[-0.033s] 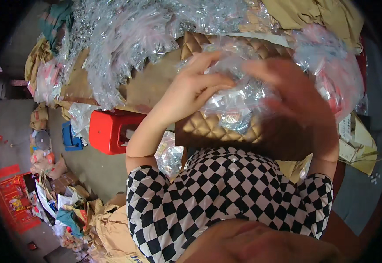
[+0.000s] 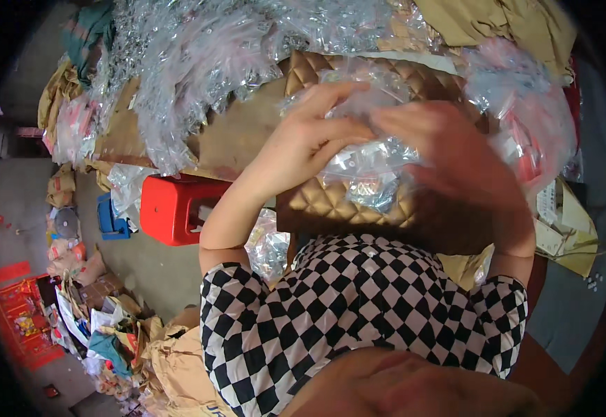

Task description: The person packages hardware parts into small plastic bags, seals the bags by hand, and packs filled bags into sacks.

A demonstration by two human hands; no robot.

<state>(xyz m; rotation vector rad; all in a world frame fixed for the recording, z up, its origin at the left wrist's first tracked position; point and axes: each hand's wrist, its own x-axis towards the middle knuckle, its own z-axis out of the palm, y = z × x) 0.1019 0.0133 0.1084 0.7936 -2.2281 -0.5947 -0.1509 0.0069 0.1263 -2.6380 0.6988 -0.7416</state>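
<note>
Over a gold quilted pad (image 2: 310, 201) lies a small pile of clear plastic bags (image 2: 365, 163) with little shiny pieces inside. My left hand (image 2: 313, 132) is bent over the pile's left side, its thumb and fingers closed on a clear bag (image 2: 362, 104). From the right, my right hand (image 2: 442, 142) reaches across the same bags, close to the left fingertips. It is smeared by motion, with its fingers pointing left and the thumb lower down. Whether it grips anything cannot be made out.
A big heap of clear bags (image 2: 205, 62) covers the table's far left. More bags with red contents (image 2: 532, 125) lie at the right. Brown paper (image 2: 504, 24) sits at the far right. A red stool (image 2: 167, 208) and a blue stool (image 2: 113, 219) stand left on the floor.
My right hand has shifted slightly left and down, closer to my left fingertips. My left hand stays almost in place on the bag.
</note>
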